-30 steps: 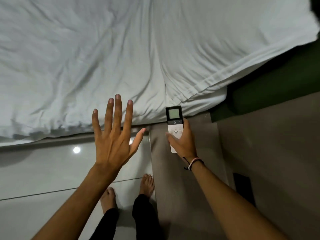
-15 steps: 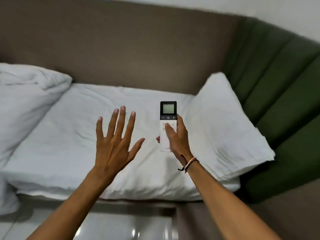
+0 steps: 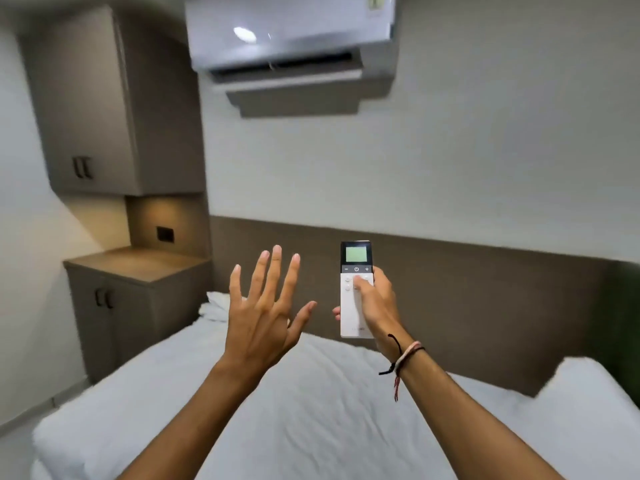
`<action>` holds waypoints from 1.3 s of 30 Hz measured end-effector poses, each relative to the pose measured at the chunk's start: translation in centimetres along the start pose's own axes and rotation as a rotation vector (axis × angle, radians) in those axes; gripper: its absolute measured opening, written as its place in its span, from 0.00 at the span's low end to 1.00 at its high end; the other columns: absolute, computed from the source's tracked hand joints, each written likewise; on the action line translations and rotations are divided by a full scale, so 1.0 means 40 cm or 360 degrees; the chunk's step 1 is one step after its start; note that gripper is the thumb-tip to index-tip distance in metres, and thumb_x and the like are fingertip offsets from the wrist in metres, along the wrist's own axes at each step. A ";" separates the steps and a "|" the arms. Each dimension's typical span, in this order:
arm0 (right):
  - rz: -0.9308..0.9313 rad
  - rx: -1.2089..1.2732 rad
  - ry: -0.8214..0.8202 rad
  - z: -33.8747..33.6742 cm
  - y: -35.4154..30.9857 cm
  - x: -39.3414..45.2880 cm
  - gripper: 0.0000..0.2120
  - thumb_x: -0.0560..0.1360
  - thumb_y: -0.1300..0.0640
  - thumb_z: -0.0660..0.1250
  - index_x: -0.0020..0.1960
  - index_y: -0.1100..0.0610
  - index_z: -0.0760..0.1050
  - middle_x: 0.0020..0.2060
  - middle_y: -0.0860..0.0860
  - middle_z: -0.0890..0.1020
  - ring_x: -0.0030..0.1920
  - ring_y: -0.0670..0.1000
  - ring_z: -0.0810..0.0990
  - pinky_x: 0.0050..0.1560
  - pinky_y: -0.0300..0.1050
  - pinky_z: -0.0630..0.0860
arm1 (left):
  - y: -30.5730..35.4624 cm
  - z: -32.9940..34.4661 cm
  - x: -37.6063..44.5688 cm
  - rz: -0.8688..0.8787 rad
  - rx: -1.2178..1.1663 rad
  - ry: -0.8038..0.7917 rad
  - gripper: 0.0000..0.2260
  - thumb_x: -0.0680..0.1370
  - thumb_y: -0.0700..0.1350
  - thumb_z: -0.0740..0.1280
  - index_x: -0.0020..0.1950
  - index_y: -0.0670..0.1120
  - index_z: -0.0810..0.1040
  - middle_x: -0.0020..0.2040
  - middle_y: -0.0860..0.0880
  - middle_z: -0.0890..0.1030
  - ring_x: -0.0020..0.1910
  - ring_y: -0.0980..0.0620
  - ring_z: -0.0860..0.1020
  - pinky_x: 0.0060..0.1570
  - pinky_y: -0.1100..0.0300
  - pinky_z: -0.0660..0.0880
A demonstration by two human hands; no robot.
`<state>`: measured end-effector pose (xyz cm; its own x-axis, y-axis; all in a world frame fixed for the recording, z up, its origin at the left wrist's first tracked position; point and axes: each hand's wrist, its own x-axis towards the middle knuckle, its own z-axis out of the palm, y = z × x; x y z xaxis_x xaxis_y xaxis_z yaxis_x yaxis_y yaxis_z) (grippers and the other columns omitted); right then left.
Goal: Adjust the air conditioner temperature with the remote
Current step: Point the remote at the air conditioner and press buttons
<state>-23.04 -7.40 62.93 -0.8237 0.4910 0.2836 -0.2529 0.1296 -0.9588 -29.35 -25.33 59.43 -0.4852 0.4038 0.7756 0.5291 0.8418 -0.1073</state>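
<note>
A white wall air conditioner [image 3: 291,32] hangs high on the far wall, its flap open. My right hand [image 3: 375,304] holds a slim white remote [image 3: 356,296] upright, its dark top and green screen pointing up toward the unit. The thumb rests on the buttons just below the power row. My left hand [image 3: 265,313] floats to the left of the remote, fingers spread, holding nothing. A cord bracelet circles my right wrist.
A bed with white sheets [image 3: 277,410] fills the foreground under my arms, a brown headboard [image 3: 485,306] behind it. A grey wall cabinet [image 3: 104,98] and a low cabinet with a wooden top [image 3: 138,265] stand at the left. A white pillow [image 3: 588,393] lies at right.
The view has swung up from the floor and bed edge to the far wall, bringing the air conditioner into sight. Both hands keep their pose, the remote now aimed at the unit.
</note>
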 end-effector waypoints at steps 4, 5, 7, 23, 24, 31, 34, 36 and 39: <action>-0.0145 -0.0002 -0.0020 0.085 -0.108 0.035 0.10 0.82 0.59 0.58 0.60 0.61 0.71 0.46 0.64 0.83 0.36 0.69 0.85 0.38 0.62 0.84 | -0.091 -0.091 0.080 -0.0076 0.0080 0.0073 0.35 0.82 0.66 0.51 0.83 0.46 0.63 0.82 0.39 0.65 0.80 0.39 0.65 0.73 0.29 0.64; -0.0187 0.0014 -0.0032 0.103 -0.133 0.043 0.09 0.82 0.58 0.58 0.59 0.61 0.71 0.44 0.62 0.83 0.35 0.68 0.85 0.37 0.61 0.84 | -0.113 -0.112 0.098 -0.0089 0.0107 0.0095 0.35 0.82 0.66 0.50 0.83 0.46 0.63 0.82 0.39 0.65 0.80 0.39 0.65 0.73 0.29 0.64; -0.0228 0.0046 -0.0037 0.124 -0.165 0.053 0.08 0.83 0.58 0.58 0.58 0.61 0.71 0.43 0.61 0.82 0.33 0.65 0.85 0.34 0.56 0.84 | -0.144 -0.142 0.127 -0.0099 0.0137 0.0117 0.35 0.82 0.66 0.50 0.82 0.47 0.64 0.81 0.39 0.65 0.80 0.38 0.66 0.73 0.28 0.64; -0.0374 -0.0070 0.0009 0.115 -0.313 0.075 0.10 0.84 0.58 0.57 0.61 0.62 0.69 0.50 0.65 0.82 0.40 0.71 0.86 0.41 0.65 0.84 | -0.156 -0.216 0.238 -0.0090 0.0091 0.0204 0.36 0.80 0.67 0.52 0.81 0.47 0.67 0.80 0.39 0.68 0.78 0.37 0.68 0.71 0.26 0.66; -0.0370 -0.0065 0.0013 0.108 -0.315 0.075 0.09 0.84 0.58 0.57 0.60 0.62 0.70 0.48 0.63 0.82 0.39 0.70 0.86 0.40 0.64 0.84 | -0.151 -0.216 0.241 -0.0088 0.0089 0.0203 0.36 0.80 0.67 0.52 0.81 0.47 0.67 0.80 0.39 0.68 0.78 0.37 0.68 0.71 0.26 0.65; -0.0378 -0.0039 -0.0024 0.059 -0.315 0.083 0.10 0.84 0.55 0.58 0.59 0.62 0.70 0.44 0.59 0.82 0.33 0.62 0.85 0.37 0.56 0.84 | -0.119 -0.227 0.264 -0.0059 0.0051 0.0188 0.37 0.81 0.68 0.47 0.80 0.47 0.70 0.79 0.38 0.70 0.76 0.36 0.70 0.69 0.26 0.66; -0.0377 -0.0062 -0.0007 0.047 -0.313 0.086 0.10 0.84 0.55 0.58 0.59 0.61 0.70 0.45 0.60 0.82 0.34 0.63 0.85 0.37 0.55 0.84 | -0.107 -0.229 0.269 -0.0046 0.0036 0.0179 0.36 0.80 0.68 0.49 0.80 0.47 0.69 0.79 0.38 0.69 0.77 0.37 0.70 0.70 0.26 0.66; -0.0383 -0.0069 0.0005 0.042 -0.313 0.088 0.10 0.84 0.55 0.58 0.60 0.61 0.70 0.46 0.60 0.82 0.33 0.62 0.85 0.36 0.54 0.84 | -0.101 -0.231 0.271 -0.0046 0.0027 0.0173 0.37 0.81 0.68 0.47 0.80 0.47 0.68 0.79 0.38 0.69 0.77 0.37 0.70 0.70 0.26 0.65; -0.0388 -0.0067 0.0014 0.041 -0.315 0.094 0.10 0.84 0.55 0.58 0.60 0.61 0.70 0.46 0.60 0.82 0.33 0.62 0.85 0.37 0.54 0.84 | -0.102 -0.233 0.273 -0.0056 0.0013 0.0165 0.38 0.81 0.69 0.42 0.80 0.47 0.68 0.79 0.38 0.69 0.77 0.37 0.70 0.71 0.26 0.65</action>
<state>-23.76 -8.59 76.12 -0.7365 0.4483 0.5066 -0.4220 0.2808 -0.8620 -30.31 -27.69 74.14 -0.4282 0.3351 0.8393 0.5072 0.8578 -0.0838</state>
